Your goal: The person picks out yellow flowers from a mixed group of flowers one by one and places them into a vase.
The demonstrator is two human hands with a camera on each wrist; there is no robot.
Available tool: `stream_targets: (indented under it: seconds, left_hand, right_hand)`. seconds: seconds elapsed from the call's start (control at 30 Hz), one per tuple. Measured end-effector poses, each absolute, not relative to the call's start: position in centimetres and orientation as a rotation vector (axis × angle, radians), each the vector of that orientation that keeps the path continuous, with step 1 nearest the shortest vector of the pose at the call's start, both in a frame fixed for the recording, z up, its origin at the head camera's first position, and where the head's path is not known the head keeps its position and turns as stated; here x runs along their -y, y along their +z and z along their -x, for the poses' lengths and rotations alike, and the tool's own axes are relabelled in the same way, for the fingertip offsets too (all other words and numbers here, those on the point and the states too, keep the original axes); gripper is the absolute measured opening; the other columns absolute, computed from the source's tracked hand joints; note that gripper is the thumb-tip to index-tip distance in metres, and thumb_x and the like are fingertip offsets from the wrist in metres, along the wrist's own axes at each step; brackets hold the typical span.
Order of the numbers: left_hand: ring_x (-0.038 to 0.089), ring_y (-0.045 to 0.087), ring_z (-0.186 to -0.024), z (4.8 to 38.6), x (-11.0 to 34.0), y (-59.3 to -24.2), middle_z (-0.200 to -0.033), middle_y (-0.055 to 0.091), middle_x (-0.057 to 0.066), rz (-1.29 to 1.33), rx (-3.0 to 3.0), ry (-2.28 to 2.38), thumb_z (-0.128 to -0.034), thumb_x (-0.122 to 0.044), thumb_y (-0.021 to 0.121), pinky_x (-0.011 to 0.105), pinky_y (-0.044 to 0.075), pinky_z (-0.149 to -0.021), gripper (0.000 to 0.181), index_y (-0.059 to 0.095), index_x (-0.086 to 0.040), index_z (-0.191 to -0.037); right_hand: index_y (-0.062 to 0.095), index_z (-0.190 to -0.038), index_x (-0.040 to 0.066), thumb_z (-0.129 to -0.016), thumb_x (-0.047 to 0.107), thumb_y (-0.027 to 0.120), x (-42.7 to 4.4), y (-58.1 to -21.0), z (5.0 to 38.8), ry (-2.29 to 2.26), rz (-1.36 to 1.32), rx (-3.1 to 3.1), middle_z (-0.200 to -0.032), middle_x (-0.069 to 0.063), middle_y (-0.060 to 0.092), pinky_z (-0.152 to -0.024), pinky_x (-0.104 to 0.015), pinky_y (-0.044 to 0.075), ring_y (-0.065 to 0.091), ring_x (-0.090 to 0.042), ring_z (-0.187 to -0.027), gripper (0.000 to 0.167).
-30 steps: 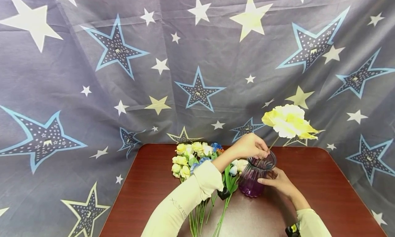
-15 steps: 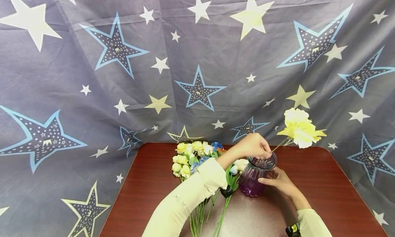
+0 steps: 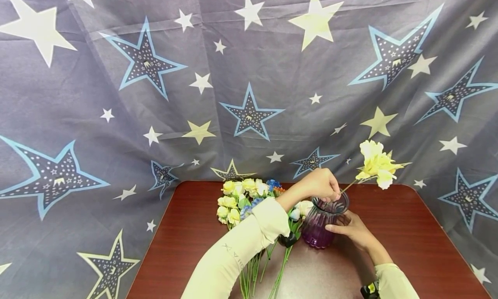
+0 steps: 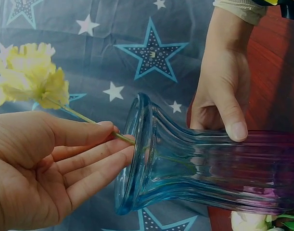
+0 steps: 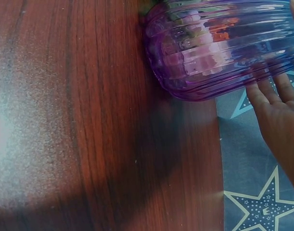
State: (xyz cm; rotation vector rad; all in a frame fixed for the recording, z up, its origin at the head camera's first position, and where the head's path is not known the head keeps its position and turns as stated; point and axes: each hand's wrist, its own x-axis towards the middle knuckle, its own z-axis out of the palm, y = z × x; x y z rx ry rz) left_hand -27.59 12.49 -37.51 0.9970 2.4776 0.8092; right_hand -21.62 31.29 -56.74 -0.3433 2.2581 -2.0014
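Note:
A yellow flower (image 3: 378, 164) leans to the right over the rim of a ribbed glass vase (image 3: 318, 230), purple at the base and bluish toward the mouth. Its thin stem (image 4: 79, 114) runs into the vase's mouth. My left hand (image 3: 324, 185) pinches that stem between thumb and fingers right at the rim. Round the vase's side, my right hand (image 3: 355, 230) holds it, thumb in front and fingers behind. In the right wrist view those fingers (image 5: 262, 94) lie against the glass (image 5: 199, 53).
Left of the vase, a bunch of yellow, white and blue flowers (image 3: 233, 199) lies on the brown table (image 3: 186, 230), green stems (image 3: 253, 273) toward me. My left forearm passes over them. A starry cloth (image 3: 249, 160) hangs behind the table.
The yellow flower has tipped right and dropped lower, its head turning. My left hand has shifted slightly right at the rim. The right hand and vase stay put.

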Motion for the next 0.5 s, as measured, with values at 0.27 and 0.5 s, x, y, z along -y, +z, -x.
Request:
stream_targets:
  seconds: [0.27,0.5]
  left_hand:
    - [0.014,0.076,-0.066,27.57,-12.90,-37.58,-0.068,0.074,-0.003,-0.954,-2.506,0.796,-0.0909,-0.011,0.074,0.018,0.058,-0.058,0.011,0.079,-0.009,-0.082]
    - [0.012,0.075,-0.064,27.49,-13.25,-37.75,-0.072,0.077,0.000,-0.946,-2.518,0.753,-0.0918,-0.010,0.073,0.016,0.056,-0.056,0.011,0.080,-0.008,-0.083]
  right_hand:
    - [0.036,-0.150,-0.013,-0.088,-0.001,0.074,-31.21,-56.85,21.68,-2.023,0.366,-2.256,-0.129,0.027,0.061,-0.099,-0.012,0.046,0.057,0.010,-0.121,0.074]
    - [0.035,-0.149,-0.015,-0.087,-0.004,0.074,-31.17,-56.77,21.64,-2.045,0.392,-2.257,-0.129,0.027,0.061,-0.099,-0.010,0.045,0.056,0.010,-0.121,0.074]
